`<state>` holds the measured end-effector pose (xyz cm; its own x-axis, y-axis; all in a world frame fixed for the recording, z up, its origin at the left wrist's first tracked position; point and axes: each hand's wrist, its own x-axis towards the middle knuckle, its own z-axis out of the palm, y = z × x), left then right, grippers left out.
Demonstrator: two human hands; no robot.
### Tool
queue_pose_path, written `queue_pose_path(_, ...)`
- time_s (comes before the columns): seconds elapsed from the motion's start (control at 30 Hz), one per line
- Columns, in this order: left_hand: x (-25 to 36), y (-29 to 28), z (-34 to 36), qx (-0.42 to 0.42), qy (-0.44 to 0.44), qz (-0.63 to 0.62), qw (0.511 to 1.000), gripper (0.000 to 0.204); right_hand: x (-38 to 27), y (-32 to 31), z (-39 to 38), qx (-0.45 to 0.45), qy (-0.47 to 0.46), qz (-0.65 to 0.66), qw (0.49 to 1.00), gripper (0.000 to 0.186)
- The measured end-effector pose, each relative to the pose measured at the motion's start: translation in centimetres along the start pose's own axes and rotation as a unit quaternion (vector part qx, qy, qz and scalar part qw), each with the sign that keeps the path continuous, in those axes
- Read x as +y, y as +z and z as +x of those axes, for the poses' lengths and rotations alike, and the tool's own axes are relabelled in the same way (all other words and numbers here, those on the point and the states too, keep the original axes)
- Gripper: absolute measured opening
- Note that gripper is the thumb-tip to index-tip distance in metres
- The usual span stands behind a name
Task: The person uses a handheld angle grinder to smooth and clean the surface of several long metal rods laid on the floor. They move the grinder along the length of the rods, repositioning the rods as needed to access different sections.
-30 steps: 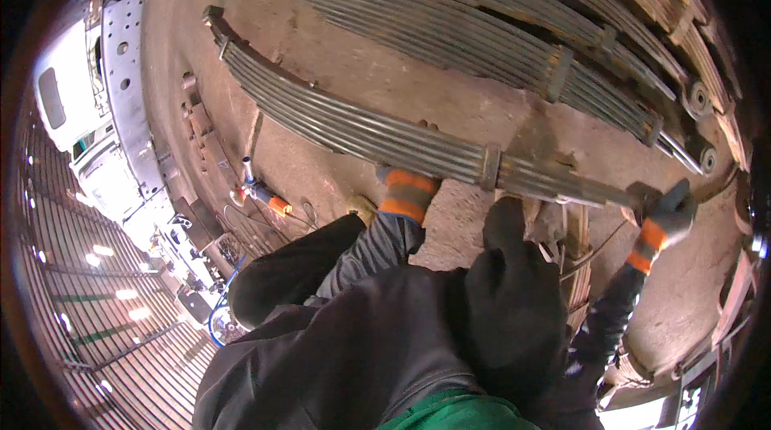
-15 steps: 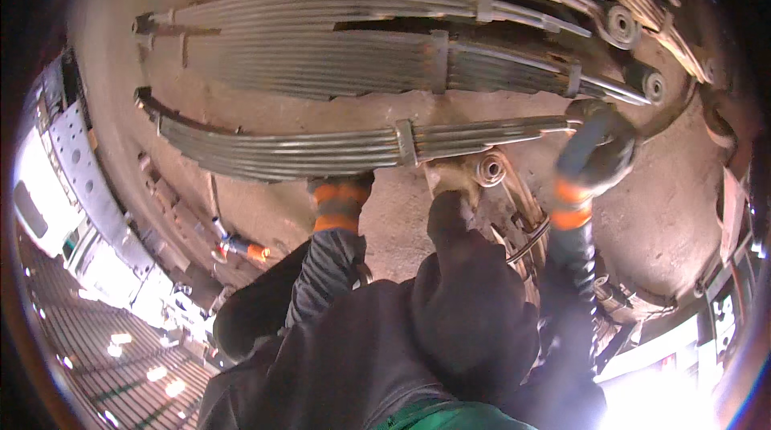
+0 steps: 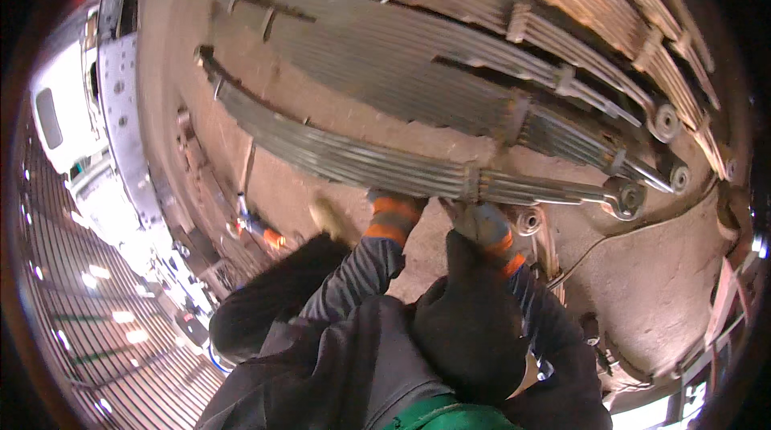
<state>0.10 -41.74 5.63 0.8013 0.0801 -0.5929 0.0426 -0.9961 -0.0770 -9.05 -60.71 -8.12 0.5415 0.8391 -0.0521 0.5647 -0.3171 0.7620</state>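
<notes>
A long, curved leaf spring [image 3: 345, 155] of stacked steel strips lies across the view in front of me. It has a rolled eye [image 3: 627, 198] at its right end and a clamp band right of its middle. My left hand [image 3: 392, 220], in a grey glove with orange bands, grips the spring's near edge; the fingertips are hidden behind it. Close beside it, just below the clamp band, my right hand [image 3: 486, 229] in a like glove is closed at the same edge. Its fingers are partly covered by my dark clothing and the spring.
Beyond lie more leaf springs [image 3: 401, 77], side by side on the concrete floor [image 3: 642, 269]. Another spring's eye [image 3: 528, 221] shows right of my right hand. An orange-and-blue tool [image 3: 261, 229] lies to the left, near a perforated metal beam [image 3: 124, 109].
My right hand has left the spring's right-end eye and come in beside my left hand near the clamp band. The view has turned, so the springs now slant down to the right.
</notes>
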Motion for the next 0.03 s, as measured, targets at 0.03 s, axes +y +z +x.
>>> queue_pose_path(0.03, 0.4, -0.56, -0.43, -0.057, -0.021, -0.028, 0.998, 0.048, 1.07, -0.33, 0.14, 0.002, 0.035, 0.166, 0.986, 0.048)
